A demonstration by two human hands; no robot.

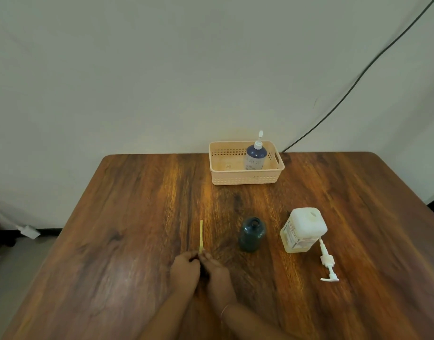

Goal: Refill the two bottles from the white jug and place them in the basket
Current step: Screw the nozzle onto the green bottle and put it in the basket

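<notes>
A dark blue bottle [255,157] with a white pump top stands upright inside the peach basket [248,179] at the table's far edge. A teal bottle [251,234] stands open, without a top, mid-table. To its right stands the white jug [303,229], uncapped. My left hand [185,268] and my right hand [217,273] are pressed together in front of the teal bottle, both closed around a small dark pump top. Its yellow dip tube [201,235] sticks out away from me. The top itself is mostly hidden by my fingers.
A white pump dispenser [327,262] lies on the wooden table [137,217] just in front of the jug. A black cable [358,79] runs down the wall behind the table's far right. The table's left edge drops to the floor.
</notes>
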